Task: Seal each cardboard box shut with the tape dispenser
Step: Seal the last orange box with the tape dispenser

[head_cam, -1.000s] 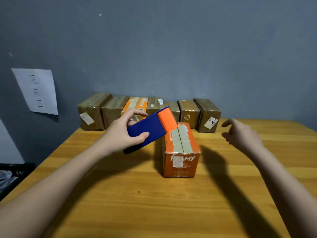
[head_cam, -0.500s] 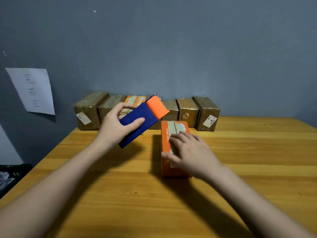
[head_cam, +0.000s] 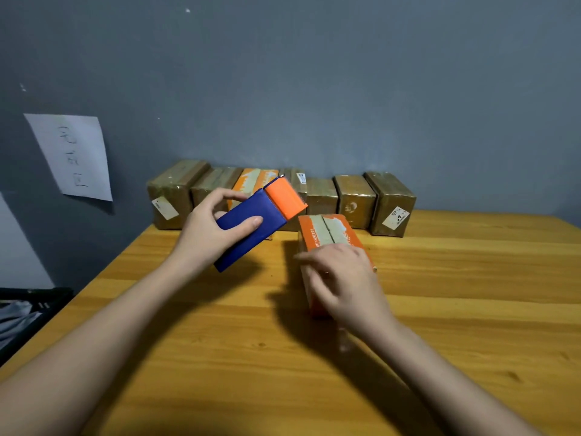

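Since half a second ago the right hand point(head_cam: 341, 278) has slid a little nearer along the top of the orange box point(head_cam: 327, 229), its fingers now blurred with motion, while the left hand point(head_cam: 209, 229) has kept the tape dispenser point(head_cam: 261, 220) raised at much the same tilt just left of the box. That box stands on the wooden counter point(head_cam: 471, 278) in front of the person, its far end bare and showing two pale strips on either side of a dark centre seam; whether fresh tape already covers that seam I cannot tell, so I judge this box to be the one in hand and not yet plainly sealed. Behind it, a row of boxes point(head_cam: 355, 201) stands against the grey wall, most looking glossy as if wrapped in tape already, with one orange one among them; from here I would guess those are done, though that is a guess. As for pose, the left hand grips the dispenser's blue body, thumb across the near face and fingers curled over the top edge, with the orange head pointing up and right toward the box's far end, close to it but not touching. The right hand lies palm down on the near part of the box top, fingers fairly straight and pressing rather than curling round anything. A sheet of paper point(head_cam: 74, 155) hangs on the wall at left.
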